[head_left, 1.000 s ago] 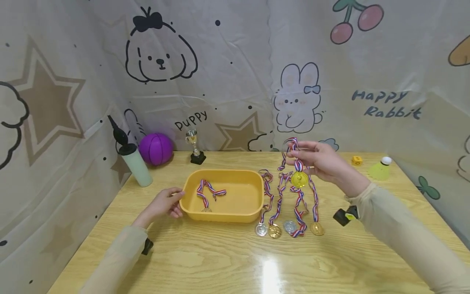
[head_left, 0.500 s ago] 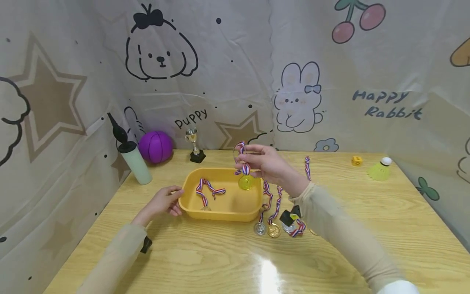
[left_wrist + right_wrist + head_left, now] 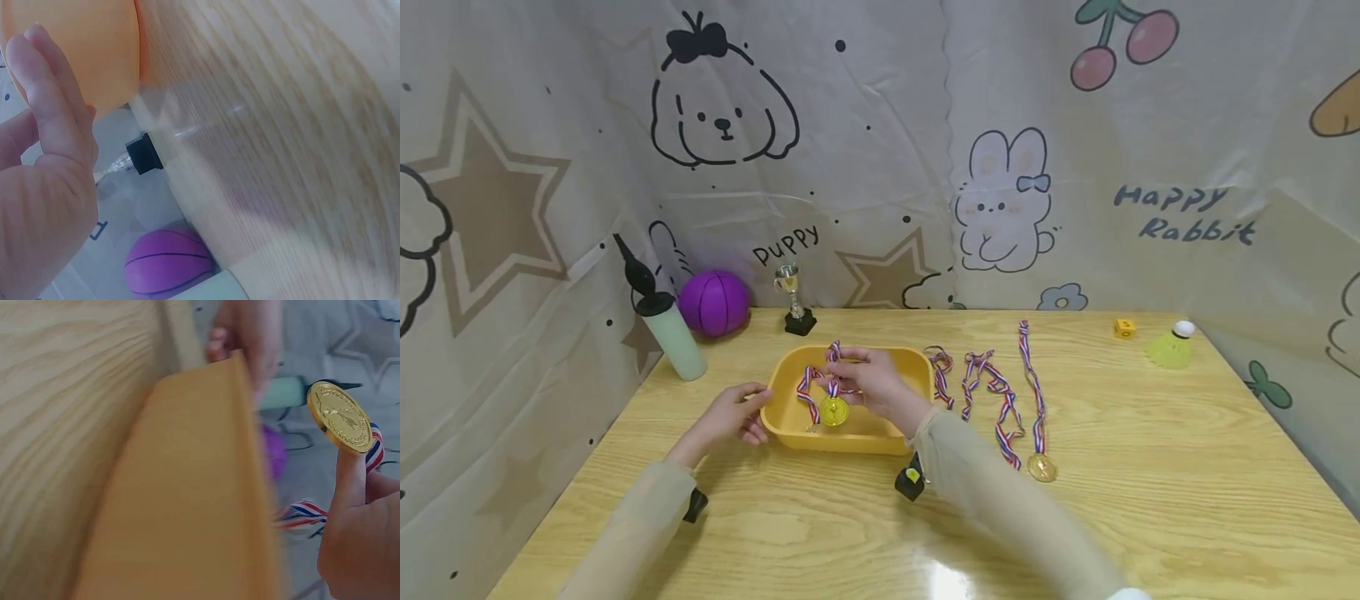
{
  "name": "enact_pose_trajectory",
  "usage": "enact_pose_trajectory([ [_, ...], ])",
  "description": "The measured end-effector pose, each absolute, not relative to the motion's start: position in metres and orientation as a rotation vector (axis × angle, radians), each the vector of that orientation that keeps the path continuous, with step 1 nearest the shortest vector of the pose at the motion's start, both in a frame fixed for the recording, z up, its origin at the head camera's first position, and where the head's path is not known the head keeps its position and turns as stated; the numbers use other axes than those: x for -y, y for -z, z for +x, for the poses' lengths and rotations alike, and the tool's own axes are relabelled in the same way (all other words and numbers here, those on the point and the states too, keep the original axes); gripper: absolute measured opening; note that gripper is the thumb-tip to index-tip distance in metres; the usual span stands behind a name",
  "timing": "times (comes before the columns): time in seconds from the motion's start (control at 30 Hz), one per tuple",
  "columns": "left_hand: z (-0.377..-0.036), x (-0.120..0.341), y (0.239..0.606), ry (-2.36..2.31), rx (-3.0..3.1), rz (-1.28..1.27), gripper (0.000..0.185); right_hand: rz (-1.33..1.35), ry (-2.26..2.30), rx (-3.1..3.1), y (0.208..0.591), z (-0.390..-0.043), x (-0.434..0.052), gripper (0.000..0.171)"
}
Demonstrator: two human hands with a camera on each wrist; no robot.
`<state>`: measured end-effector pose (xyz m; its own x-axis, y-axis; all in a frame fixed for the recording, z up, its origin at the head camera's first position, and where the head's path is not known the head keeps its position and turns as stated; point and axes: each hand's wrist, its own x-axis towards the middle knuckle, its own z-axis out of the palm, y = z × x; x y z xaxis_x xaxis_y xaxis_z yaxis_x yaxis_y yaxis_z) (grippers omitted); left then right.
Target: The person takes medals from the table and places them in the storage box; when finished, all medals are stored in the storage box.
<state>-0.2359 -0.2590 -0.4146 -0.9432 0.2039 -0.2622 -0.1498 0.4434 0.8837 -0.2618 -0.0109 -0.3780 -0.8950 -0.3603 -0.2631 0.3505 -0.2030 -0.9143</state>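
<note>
right hand: pinches the ribbon of the gold medal, grip closed on it; now low inside the yellow tray, a second ago beside it over the medals on the tabletop | left hand: fingers straight against the tray's left rim, unmoved

- One yellow tray on the table;
- Two hands: the left hand and the right hand;
- One gold medal hanging over the tray; one more ribbon lying inside it;
- One gold medal disc in plain sight on the table, with several striped ribbons, count unclear;
- One purple ball; one small trophy; one bottle; one shuttlecock; one yellow die.
</note>
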Motion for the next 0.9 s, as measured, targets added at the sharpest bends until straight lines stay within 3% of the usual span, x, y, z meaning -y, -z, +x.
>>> enact_pose_trajectory([
  [0.37,-0.234,0.258,0.414,-1.497,-2.375,0.037,0.052,0.054,1.999,-1.839,0.418,-0.269,0.017,0.027],
  [0.9,-0.234,0.257,0.412,-1.507,-2.366,0.055,0.049,0.138,1.928,-1.966,0.425,-0.271,0.014,0.023],
])
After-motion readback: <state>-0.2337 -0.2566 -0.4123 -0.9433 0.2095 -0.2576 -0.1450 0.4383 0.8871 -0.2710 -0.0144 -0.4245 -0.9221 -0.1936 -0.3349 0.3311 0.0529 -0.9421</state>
